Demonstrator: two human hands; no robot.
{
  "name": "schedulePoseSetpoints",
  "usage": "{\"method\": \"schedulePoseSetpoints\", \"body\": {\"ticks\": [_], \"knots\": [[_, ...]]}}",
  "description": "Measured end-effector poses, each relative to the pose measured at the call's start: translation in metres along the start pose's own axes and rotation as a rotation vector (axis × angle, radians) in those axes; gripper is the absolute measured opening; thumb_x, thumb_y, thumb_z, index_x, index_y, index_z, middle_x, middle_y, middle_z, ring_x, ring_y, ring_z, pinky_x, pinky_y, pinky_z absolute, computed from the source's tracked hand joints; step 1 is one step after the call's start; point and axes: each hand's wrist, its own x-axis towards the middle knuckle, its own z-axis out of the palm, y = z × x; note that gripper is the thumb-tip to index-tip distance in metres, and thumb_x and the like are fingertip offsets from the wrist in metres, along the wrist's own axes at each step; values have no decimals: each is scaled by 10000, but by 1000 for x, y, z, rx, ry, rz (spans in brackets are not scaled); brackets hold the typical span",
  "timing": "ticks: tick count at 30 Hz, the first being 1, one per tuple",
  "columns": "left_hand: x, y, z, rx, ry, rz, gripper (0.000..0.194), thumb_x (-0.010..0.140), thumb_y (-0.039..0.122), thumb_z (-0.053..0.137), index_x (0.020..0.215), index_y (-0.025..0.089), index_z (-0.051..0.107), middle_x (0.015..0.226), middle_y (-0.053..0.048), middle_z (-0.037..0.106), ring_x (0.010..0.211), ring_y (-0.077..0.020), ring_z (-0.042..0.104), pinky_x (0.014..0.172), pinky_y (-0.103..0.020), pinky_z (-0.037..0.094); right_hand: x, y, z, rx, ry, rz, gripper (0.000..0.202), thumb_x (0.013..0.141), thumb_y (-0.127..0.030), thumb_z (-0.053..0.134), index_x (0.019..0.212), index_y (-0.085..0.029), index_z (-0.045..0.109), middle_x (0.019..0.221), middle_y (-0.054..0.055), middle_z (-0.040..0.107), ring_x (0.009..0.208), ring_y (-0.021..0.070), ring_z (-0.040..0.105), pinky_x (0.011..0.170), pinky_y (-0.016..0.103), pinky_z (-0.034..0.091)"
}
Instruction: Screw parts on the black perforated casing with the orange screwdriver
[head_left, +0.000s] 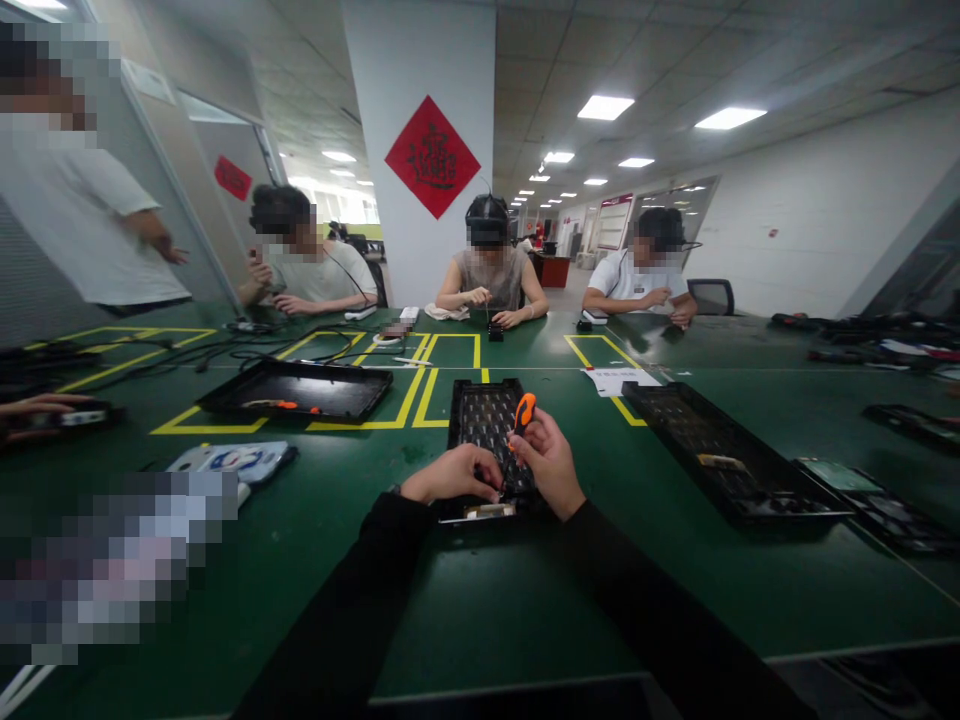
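Note:
In front of me on the green table lies a black keyboard-like panel (480, 412) with rows of small raised spots. A pale strip (491, 511) shows at its near end. My right hand (551, 462) grips a screwdriver (523, 414) by its orange and black handle, which tilts upward; the blade is hidden by the fingers and dark panel. At the panel's near left side is my left hand (454, 474), its fingers closed and pressed down. What they pinch, if anything, cannot be made out.
A black tray (345, 392) with orange items stands left, another long black tray (697, 440) right. A phone in a patterned case (240, 457) lies front left. Cables (217, 345) cross the table's left side. Several people sit opposite; a co-worker's hand (37, 408) is at far left.

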Motion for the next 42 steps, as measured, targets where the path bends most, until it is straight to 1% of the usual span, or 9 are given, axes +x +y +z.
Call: {"method": "schedulePoseSetpoints", "body": {"ticks": [4, 8, 14, 19, 22, 25, 30, 37, 42], "knots": [[0, 1, 0, 2, 5, 9, 257, 625, 315, 723, 803, 133, 688, 789, -30, 639, 737, -127, 560, 674, -224, 426, -2, -3, 1, 27, -63, 26, 435, 786, -333, 574, 1181, -197, 452, 903, 54, 628, 764, 158, 601, 529, 228, 479], [-1, 3, 0, 10, 10, -3, 259, 625, 319, 724, 799, 132, 687, 789, -31, 639, 733, -129, 562, 670, -223, 423, -3, -6, 2, 20, -88, 44, 348, 800, -351, 544, 1107, -190, 504, 900, 57, 640, 736, 153, 602, 532, 235, 478], [-1, 2, 0, 15, 9, -8, 272, 622, 325, 727, 815, 136, 689, 799, -33, 640, 743, -131, 561, 668, -222, 419, -2, -5, 3, -24, -58, 50, 441, 749, -327, 616, 1152, -193, 498, 879, 39, 624, 685, 127, 576, 507, 210, 449], [-1, 1, 0, 17, 9, -13, 263, 628, 318, 723, 818, 139, 688, 799, -27, 642, 739, -126, 558, 671, -220, 417, -2, -3, 1, -103, -24, -9, 453, 724, -308, 642, 1151, -195, 541, 1020, 59, 603, 750, 135, 563, 518, 208, 446], [-1, 2, 0, 9, 9, -9, 257, 622, 312, 727, 807, 138, 686, 793, -25, 639, 740, -125, 560, 675, -220, 422, 0, -2, 1, -67, -13, -6, 492, 695, -292, 675, 1151, -197, 515, 948, 47, 622, 753, 146, 577, 515, 211, 450], [-1, 2, 0, 6, 12, -1, 253, 617, 302, 729, 800, 134, 682, 791, -26, 637, 737, -126, 560, 671, -221, 424, -1, -3, 1, -11, -28, 23, 499, 728, -293, 647, 1180, -204, 455, 887, 40, 638, 760, 160, 613, 548, 232, 474], [-1, 5, 0, -24, 31, -12, 277, 596, 269, 737, 822, 123, 668, 790, -27, 638, 740, -130, 559, 676, -231, 428, -4, -7, 2, 19, -102, 39, 364, 805, -311, 545, 1142, -203, 459, 954, 64, 649, 797, 176, 644, 622, 278, 503], [-2, 5, -1, -6, 36, -5, 264, 606, 288, 734, 813, 133, 683, 807, -33, 643, 754, -135, 566, 692, -236, 432, -4, -8, 3, 38, -80, 28, 365, 802, -304, 548, 1143, -209, 457, 947, 57, 646, 776, 165, 632, 625, 283, 508], [-1, 4, -2, 24, 12, 20, 247, 634, 299, 718, 815, 134, 695, 812, -41, 646, 749, -133, 568, 690, -232, 429, -4, -7, 2, 64, -20, 12, 395, 803, -307, 554, 1167, -208, 440, 954, 56, 636, 755, 152, 622, 622, 272, 502]]}}
